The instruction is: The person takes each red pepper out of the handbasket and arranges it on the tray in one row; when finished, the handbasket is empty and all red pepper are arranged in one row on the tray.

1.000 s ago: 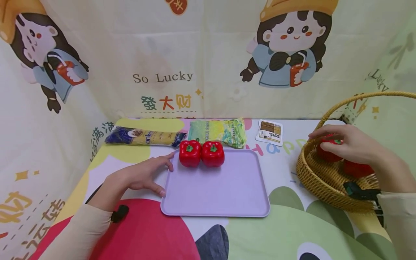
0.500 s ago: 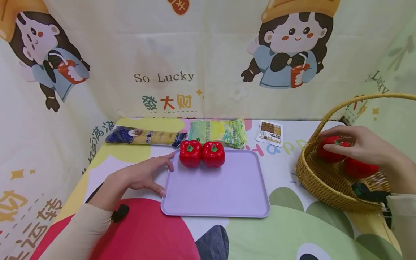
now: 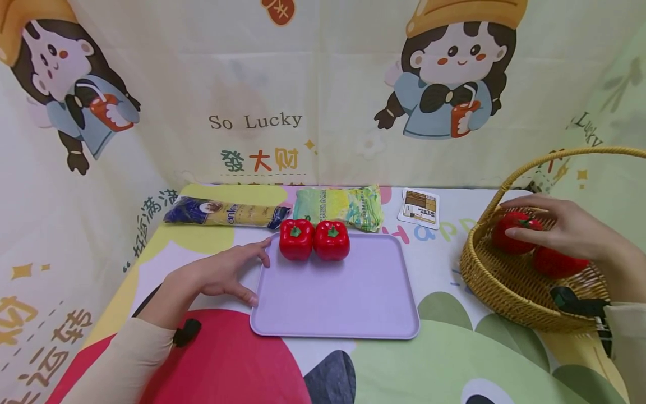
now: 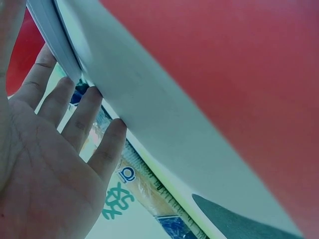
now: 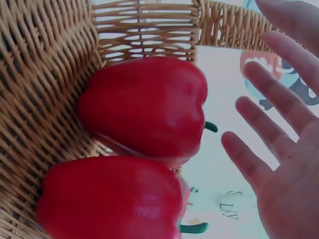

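My left hand (image 3: 222, 275) rests with spread fingers at the left rim of a lilac tray (image 3: 333, 303); fingertips and thumb touch or nearly touch the rim. Two red bell peppers (image 3: 295, 240) stand side by side on the tray near its back left. Over the wicker basket (image 3: 484, 280) on the right hovers my right hand (image 3: 570, 230). Two more red bell peppers (image 3: 515, 233) lie in that basket, partly covered by the hand in the head view. In the right wrist view, a gap separates the extended fingers (image 5: 249, 154) from the nearer pepper (image 5: 144, 109).
Behind the tray lie a blue-and-yellow long packet (image 3: 227, 213), a green-yellow packet (image 3: 338, 207) and a small flat white-and-brown packet (image 3: 419, 208). The basket's tall handle (image 3: 520, 174) arches above its rim. Printed curtains (image 3: 343, 84) enclose the table's back and sides.
My right hand has shifted slightly right over the basket, uncovering more of the peppers inside. My left hand and the tray stay where they were.
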The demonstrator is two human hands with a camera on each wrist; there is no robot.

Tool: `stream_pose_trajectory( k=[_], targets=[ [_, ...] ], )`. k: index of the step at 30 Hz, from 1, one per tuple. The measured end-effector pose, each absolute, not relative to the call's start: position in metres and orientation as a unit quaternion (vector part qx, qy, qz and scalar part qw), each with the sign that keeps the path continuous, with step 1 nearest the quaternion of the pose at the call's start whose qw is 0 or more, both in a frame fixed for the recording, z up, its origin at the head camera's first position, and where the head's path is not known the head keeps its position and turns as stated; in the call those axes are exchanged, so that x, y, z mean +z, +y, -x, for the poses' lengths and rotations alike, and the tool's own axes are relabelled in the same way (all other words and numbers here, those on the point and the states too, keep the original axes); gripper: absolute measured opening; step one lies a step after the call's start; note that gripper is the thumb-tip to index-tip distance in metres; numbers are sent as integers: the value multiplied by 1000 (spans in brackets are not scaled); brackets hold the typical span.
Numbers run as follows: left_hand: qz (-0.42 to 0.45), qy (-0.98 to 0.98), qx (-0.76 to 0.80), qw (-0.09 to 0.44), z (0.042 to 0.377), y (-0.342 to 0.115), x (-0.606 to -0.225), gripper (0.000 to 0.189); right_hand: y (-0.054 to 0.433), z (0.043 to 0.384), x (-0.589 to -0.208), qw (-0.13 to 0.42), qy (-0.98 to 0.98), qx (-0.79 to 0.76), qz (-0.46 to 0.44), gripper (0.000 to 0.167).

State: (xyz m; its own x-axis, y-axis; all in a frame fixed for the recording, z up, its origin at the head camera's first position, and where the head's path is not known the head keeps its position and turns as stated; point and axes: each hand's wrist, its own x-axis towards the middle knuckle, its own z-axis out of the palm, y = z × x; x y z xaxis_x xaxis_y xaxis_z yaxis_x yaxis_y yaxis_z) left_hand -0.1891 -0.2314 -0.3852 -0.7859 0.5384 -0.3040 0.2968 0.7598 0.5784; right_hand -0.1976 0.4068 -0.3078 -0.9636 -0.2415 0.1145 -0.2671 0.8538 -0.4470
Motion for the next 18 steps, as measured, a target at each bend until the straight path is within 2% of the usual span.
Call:
stream_pose_trajectory(
  k=[13, 18],
  targets=[
    [-229, 908, 259, 236, 189, -230, -384, 69, 418, 199, -322, 57, -951, 261, -153, 55],
    [-231, 911, 252, 232, 189, -230, -385, 69, 420, 200, -323, 30, -950, 272, -148, 60]
  ],
)
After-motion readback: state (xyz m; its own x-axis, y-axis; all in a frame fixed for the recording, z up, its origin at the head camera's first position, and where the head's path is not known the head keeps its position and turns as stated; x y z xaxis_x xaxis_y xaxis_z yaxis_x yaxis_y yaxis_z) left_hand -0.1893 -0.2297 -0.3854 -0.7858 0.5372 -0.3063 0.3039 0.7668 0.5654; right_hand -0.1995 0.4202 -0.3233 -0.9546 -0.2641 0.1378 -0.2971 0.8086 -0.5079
